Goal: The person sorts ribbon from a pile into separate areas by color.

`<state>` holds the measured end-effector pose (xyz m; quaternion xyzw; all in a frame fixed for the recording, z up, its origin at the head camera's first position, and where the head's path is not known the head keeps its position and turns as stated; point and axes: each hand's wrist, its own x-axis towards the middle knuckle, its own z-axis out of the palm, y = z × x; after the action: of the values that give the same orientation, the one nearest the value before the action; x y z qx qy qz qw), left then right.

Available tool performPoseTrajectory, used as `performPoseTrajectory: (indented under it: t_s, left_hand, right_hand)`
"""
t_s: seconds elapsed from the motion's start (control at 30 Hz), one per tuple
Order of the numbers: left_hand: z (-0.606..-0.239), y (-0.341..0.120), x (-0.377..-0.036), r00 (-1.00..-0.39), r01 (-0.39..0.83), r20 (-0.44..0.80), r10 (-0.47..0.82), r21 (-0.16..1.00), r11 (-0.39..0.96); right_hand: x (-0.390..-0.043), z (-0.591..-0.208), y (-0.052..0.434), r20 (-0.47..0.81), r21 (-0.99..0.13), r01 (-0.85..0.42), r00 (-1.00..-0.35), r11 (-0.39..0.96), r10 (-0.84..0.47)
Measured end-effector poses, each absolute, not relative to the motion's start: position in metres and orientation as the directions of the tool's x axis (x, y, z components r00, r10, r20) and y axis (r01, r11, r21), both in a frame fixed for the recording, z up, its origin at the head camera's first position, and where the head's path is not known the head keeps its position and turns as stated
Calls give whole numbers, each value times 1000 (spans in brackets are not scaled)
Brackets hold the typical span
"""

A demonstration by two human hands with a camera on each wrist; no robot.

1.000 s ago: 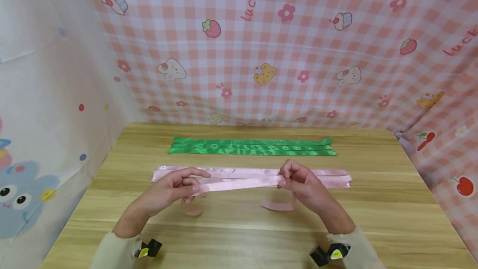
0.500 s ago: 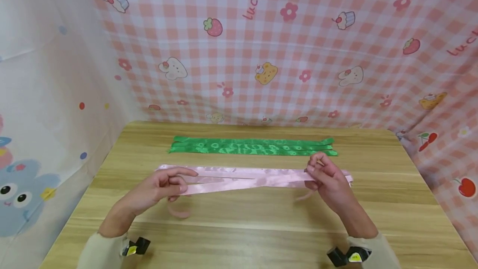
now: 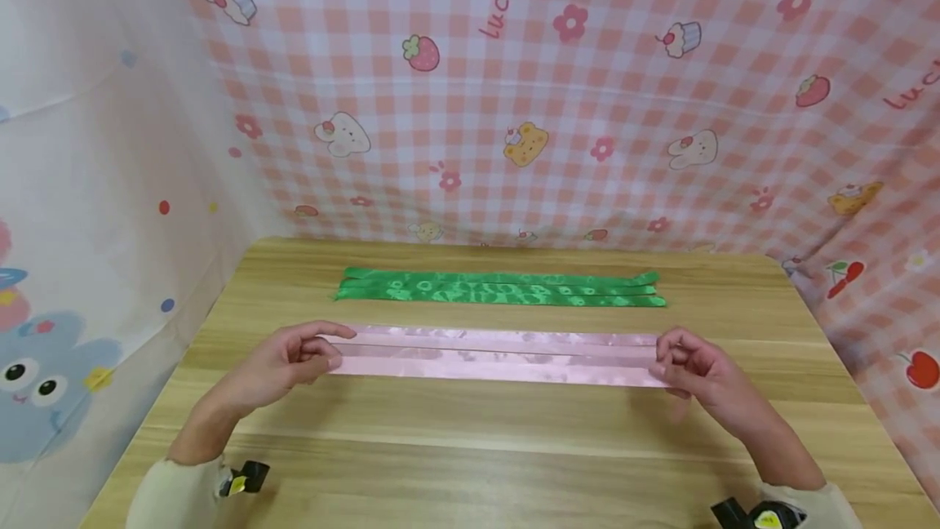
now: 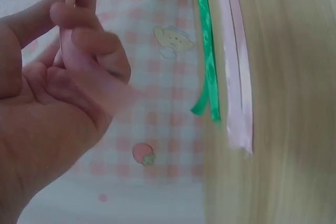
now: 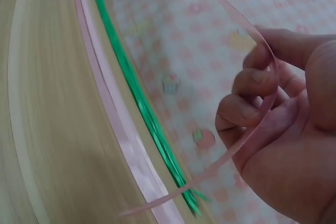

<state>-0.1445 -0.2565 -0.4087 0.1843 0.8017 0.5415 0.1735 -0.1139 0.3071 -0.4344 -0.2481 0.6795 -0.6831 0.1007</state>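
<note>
Both hands have slid apart; left hand (image 3: 294,362) and right hand (image 3: 693,370) pinch the pink ribbon (image 3: 499,366) ends across mid-frame, so keep it tight and flat.

You get bright, even, diffuse light in the head view: the wooden table (image 3: 470,447) shows only faint, soft shadows under the hands and a mild sheen on the pink ribbons (image 3: 499,353) and green ribbons (image 3: 499,288). Wide-angle distortion bows the checked backdrop (image 3: 587,104) and the table's far edge. Both wrist views are soft and washed out: the left hand (image 4: 58,103) and right hand (image 5: 283,129) sit close and blurred, and the tabletop smears.
</note>
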Motion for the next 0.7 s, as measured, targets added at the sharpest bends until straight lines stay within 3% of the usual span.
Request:
performPoseTrajectory:
  t_s: [0.27,0.57,0.7]
  left_hand:
    - [-417,-271,-149,-920,48,-112,374,918,394]
    - [-432,-292,-152,-914,17,-86,396,968,249]
    - [-436,-295,-154,-941,-39,-134,310,954,296]
  right_hand:
    - [-114,-438,336,95,-977,-167,-898,131,-430]
    - [-117,-445,357,56,-971,-147,-908,190,-416]
    - [-117,-450,365,46,-966,-147,-908,214,-417]
